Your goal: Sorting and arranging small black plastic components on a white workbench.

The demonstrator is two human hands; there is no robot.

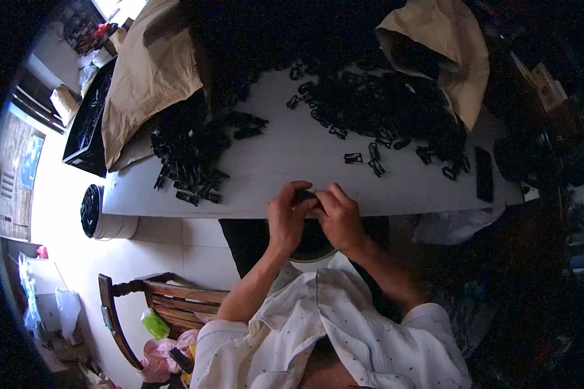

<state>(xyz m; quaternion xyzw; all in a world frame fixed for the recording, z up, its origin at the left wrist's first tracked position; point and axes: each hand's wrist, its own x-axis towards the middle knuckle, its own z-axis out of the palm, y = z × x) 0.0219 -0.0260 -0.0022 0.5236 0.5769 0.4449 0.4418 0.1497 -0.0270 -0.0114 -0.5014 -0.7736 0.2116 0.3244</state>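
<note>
My left hand (287,217) and my right hand (339,219) meet over the near edge of the grey table (285,165). Between their pinched fingertips is a small black plastic piece (308,196), mostly covered by the fingers, so its exact shape does not show. Just beyond my hands, a few loose black plastic pieces (374,159) with slotted frames lie on the tabletop. Farther right spreads a big heap of similar black pieces (383,104). On the left lies another pile of black pieces (191,146), narrower in shape.
Brown paper sacks stand behind the left pile (152,78) and the right heap (464,58). A flat black rectangular object (483,174) lies near the right edge. Left of the table are a black crate (87,155) and a bucket (113,223). A wooden chair (182,301) holds cloths.
</note>
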